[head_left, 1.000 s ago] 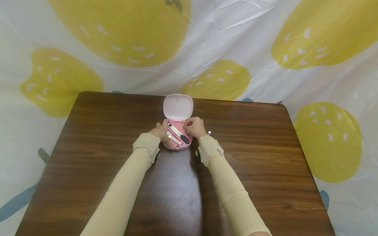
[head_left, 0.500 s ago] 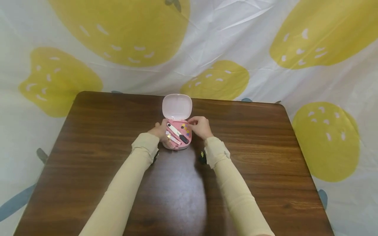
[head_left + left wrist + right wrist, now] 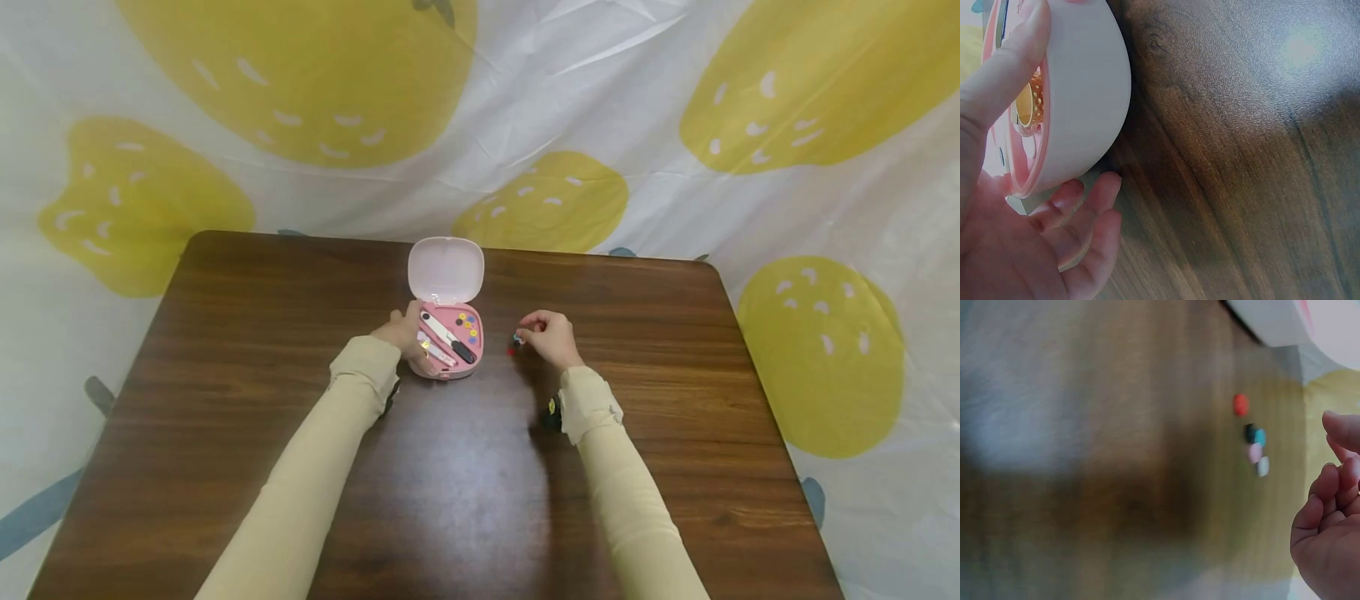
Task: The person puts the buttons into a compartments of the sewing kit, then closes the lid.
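Note:
A pink sewing kit box (image 3: 446, 374) stands on the table with its pale lid raised. Inside lie a white-and-black tool (image 3: 448, 337), a second slim white-and-pink item (image 3: 438, 353) and several coloured buttons (image 3: 470, 326). My left hand (image 3: 402, 331) holds the box's left side, its thumb across the rim beside a gold thimble (image 3: 1030, 103). My right hand (image 3: 553, 337) hovers by several loose buttons on the table, among them a red button (image 3: 1240, 405), a teal button (image 3: 1260, 437) and a pink button (image 3: 1255, 452). Its fingers are loosely bent, and nothing shows between them.
Dark wood table (image 3: 637, 367) surrounds the box, its far edge just behind the raised lid. A white curtain (image 3: 660, 208) with yellow fruit shapes hangs behind the table and at its sides.
My right hand has moved from inside the box, out over its right edge, to the loose buttons on the right. The left hand stays on the box.

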